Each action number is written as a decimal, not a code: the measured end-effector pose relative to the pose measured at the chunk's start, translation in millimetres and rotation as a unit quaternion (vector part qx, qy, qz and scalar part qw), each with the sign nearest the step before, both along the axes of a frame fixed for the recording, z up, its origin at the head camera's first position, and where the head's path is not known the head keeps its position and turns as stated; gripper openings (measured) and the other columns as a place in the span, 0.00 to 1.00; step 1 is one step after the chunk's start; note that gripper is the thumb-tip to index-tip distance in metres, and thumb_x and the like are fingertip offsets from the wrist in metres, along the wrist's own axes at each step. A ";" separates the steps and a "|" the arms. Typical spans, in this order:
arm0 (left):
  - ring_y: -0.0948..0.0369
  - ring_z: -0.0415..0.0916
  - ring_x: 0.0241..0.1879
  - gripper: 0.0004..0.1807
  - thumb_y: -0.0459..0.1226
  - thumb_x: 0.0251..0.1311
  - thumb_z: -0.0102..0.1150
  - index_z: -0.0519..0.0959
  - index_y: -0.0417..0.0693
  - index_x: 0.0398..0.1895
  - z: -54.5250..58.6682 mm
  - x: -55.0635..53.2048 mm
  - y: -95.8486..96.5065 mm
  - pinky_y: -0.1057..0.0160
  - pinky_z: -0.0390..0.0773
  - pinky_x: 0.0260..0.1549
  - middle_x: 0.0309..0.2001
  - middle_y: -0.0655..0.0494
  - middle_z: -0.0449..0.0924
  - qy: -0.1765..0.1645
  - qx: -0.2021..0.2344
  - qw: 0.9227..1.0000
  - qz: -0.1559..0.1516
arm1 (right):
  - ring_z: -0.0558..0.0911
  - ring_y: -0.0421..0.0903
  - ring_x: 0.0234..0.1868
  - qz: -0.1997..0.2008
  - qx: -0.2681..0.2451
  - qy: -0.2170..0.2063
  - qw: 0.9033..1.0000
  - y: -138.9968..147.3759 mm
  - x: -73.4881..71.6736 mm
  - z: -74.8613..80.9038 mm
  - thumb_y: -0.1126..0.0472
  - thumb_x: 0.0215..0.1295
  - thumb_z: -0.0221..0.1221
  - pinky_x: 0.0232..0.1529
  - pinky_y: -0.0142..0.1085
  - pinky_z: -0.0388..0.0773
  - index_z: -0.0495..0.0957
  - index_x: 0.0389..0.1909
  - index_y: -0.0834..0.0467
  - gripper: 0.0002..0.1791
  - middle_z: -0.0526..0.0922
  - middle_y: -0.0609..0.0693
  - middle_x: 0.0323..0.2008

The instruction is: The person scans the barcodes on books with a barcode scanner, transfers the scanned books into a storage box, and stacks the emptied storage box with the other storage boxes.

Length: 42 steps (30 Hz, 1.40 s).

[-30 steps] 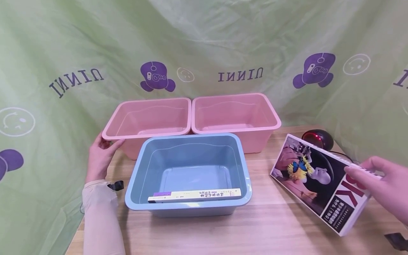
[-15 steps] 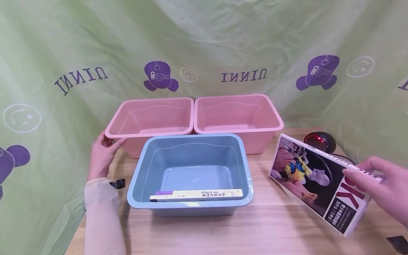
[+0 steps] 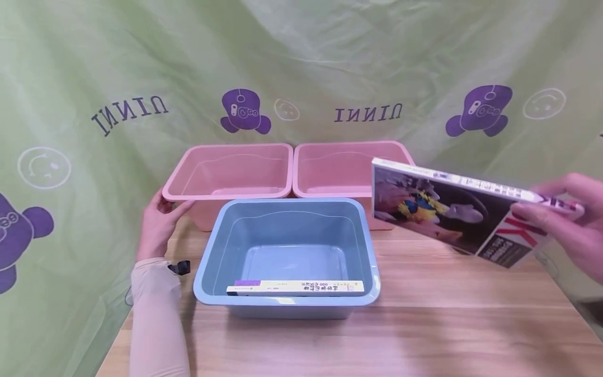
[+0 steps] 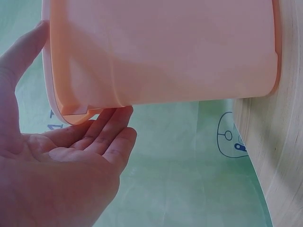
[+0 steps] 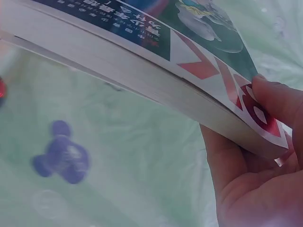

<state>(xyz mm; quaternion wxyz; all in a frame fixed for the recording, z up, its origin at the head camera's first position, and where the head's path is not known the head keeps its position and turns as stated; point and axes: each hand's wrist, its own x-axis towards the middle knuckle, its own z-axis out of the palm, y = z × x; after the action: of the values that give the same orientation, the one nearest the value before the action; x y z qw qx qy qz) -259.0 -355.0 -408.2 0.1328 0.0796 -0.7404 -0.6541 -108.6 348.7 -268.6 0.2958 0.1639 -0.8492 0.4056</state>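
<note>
My right hand (image 3: 577,222) grips a thick paperback book (image 3: 443,212) at one end, thumb on the printed cover, fingers beneath. The book is held up, tilted, its far end overlapping the right pink bin (image 3: 348,144) in the head view. In the right wrist view the page edges of the book (image 5: 142,78) show. My left hand (image 3: 157,225) touches the front left corner of the left pink bin (image 3: 231,197): thumb at the rim, loosely extended fingers (image 4: 120,137) against the side. A blue bin (image 3: 287,301) in front contains a book (image 3: 301,288), spine up.
Both pink bins stand side by side behind the blue one on a wooden table (image 3: 447,324). A green curtain (image 3: 301,63) with purple prints hangs behind and at the sides. Part of a cable shows at the table's right edge.
My right hand has raised the book and moved it towards the bins; it now hides the dark red-lit device. The left hand keeps its place on the pink bin. The head view has shifted slightly.
</note>
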 end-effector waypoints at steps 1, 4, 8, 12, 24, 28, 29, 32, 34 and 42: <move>0.62 0.72 0.64 0.49 0.40 0.65 0.83 0.68 0.54 0.87 0.2 -0.4 -0.5 0.81 0.78 0.52 0.69 0.61 0.79 0.000 -0.003 1.000 0.000 | 0.87 0.20 0.33 0.004 0.000 0.004 1.000 -4.5 -5.5 8.5 0.79 0.70 0.68 0.27 0.18 0.82 0.85 0.37 0.68 0.06 0.89 0.22 0.37; 0.61 0.72 0.65 0.49 0.41 0.65 0.83 0.68 0.55 0.87 0.6 -1.6 -2.0 0.80 0.78 0.51 0.69 0.62 0.78 0.003 -0.006 1.000 0.000 | 0.86 0.20 0.30 0.001 0.015 0.003 1.000 -24.4 -20.9 33.0 0.77 0.70 0.70 0.23 0.18 0.79 0.84 0.39 0.71 0.03 0.88 0.20 0.35; 0.62 0.72 0.64 0.49 0.40 0.65 0.83 0.67 0.54 0.87 -0.1 -0.3 -2.1 0.80 0.77 0.51 0.70 0.59 0.78 0.001 -0.010 1.000 0.006 | 0.79 0.17 0.23 -0.037 0.091 -0.007 0.995 -60.4 -40.5 54.8 0.71 0.67 0.76 0.20 0.19 0.71 0.86 0.42 0.64 0.09 0.78 0.06 0.30; 0.65 0.73 0.63 0.49 0.41 0.66 0.82 0.66 0.54 0.88 -0.7 0.7 0.2 0.81 0.77 0.51 0.70 0.58 0.78 0.001 -0.024 1.000 0.006 | 0.77 0.22 0.21 -0.029 0.132 -0.004 0.991 -99.7 -66.0 58.4 0.67 0.65 0.79 0.25 0.21 0.70 0.88 0.43 0.55 0.11 0.79 0.14 0.25; 0.62 0.73 0.66 0.49 0.44 0.66 0.82 0.67 0.55 0.87 1.2 -11.6 9.1 0.79 0.78 0.54 0.71 0.57 0.78 0.008 -0.038 0.999 0.001 | 0.81 0.47 0.32 0.086 0.113 -0.041 0.989 -203.4 -147.8 61.7 0.52 0.79 0.71 0.31 0.31 0.75 0.84 0.45 0.56 0.11 0.85 0.53 0.33; 0.64 0.73 0.68 0.49 0.44 0.67 0.82 0.67 0.55 0.88 4.9 -15.8 13.2 0.80 0.78 0.56 0.76 0.51 0.75 0.016 -0.034 0.999 -0.008 | 0.79 0.48 0.33 0.113 0.091 -0.069 0.987 -232.8 -174.3 63.3 0.51 0.80 0.70 0.33 0.35 0.74 0.82 0.45 0.56 0.13 0.83 0.52 0.35; 0.64 0.73 0.68 0.49 0.43 0.67 0.82 0.67 0.55 0.88 5.6 -15.9 14.1 0.80 0.78 0.56 0.77 0.50 0.75 0.018 -0.033 0.999 -0.009 | 0.78 0.48 0.33 0.118 0.088 -0.072 0.986 -240.6 -180.1 62.5 0.51 0.80 0.70 0.34 0.36 0.74 0.81 0.44 0.56 0.13 0.83 0.51 0.35; 0.63 0.73 0.69 0.49 0.42 0.67 0.81 0.66 0.54 0.88 6.1 -14.7 15.3 0.81 0.78 0.56 0.79 0.46 0.73 0.015 -0.034 0.999 -0.010 | 0.77 0.48 0.34 0.136 0.079 -0.095 0.983 -264.4 -192.5 59.3 0.50 0.80 0.69 0.35 0.37 0.74 0.80 0.44 0.54 0.13 0.81 0.50 0.35; 0.63 0.72 0.70 0.49 0.43 0.68 0.80 0.65 0.55 0.89 5.5 -13.6 15.8 0.82 0.77 0.56 0.81 0.45 0.71 0.009 -0.041 0.999 -0.011 | 0.76 0.48 0.34 0.145 0.077 -0.100 0.981 -279.2 -198.5 56.6 0.50 0.80 0.69 0.36 0.37 0.74 0.79 0.45 0.53 0.13 0.79 0.50 0.34; 0.61 0.72 0.75 0.49 0.46 0.69 0.80 0.64 0.57 0.89 4.0 -14.5 19.4 0.79 0.78 0.63 0.83 0.45 0.70 0.006 -0.054 0.998 -0.013 | 0.80 0.47 0.41 0.176 0.062 -0.110 0.976 -324.1 -211.6 38.9 0.51 0.81 0.69 0.42 0.37 0.81 0.78 0.44 0.53 0.12 0.79 0.49 0.37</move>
<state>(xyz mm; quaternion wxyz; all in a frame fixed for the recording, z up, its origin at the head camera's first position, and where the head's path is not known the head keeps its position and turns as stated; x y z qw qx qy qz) -273.5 -335.6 -404.2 0.1325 0.0587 -0.7745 -0.6157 -320.2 24.6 -229.7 0.1135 0.2827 -0.8581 0.4132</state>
